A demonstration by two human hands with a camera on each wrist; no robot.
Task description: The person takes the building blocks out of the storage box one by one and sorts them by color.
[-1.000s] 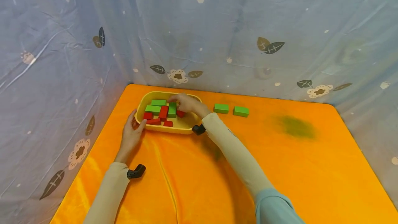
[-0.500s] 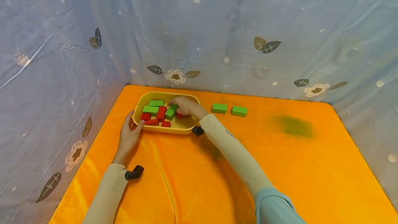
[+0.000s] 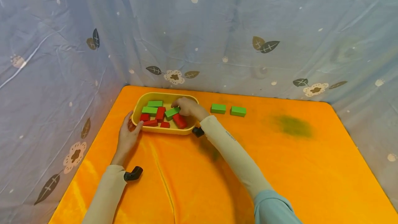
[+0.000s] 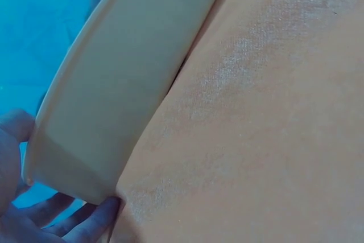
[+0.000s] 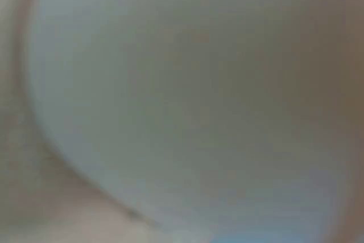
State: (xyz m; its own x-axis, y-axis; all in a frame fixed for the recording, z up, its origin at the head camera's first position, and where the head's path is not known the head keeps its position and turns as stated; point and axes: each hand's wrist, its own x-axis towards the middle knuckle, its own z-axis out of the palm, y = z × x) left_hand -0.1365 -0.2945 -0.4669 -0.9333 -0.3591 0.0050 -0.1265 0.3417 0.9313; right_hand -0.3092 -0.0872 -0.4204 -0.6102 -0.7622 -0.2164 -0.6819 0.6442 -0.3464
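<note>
One yellow tray (image 3: pixel 168 131), left of centre in frame; likely light, stiff plastic, rim the natural hold. Left hand (image 3: pixel 126 137) grips its left end, thumb at near rim. Right hand (image 3: pixel 190 108) reaches inside, at a slantwise green block (image 3: pixel 171 114); fingertips hidden, can't tell if pinching. Blocks probably hard, light, sturdy, slightly slick; best taken across the long sides. Count in tray: five red blocks (image 3: pixel 179 121), three green. Outside, right of tray: two loose green blocks (image 3: pixel 218 109).

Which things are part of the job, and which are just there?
For the job: yellow tub, gripped by left hand; red blocks and green blocks inside; probably two loose green blocks too.

Just there: orange cloth, patterned curtain.
</note>
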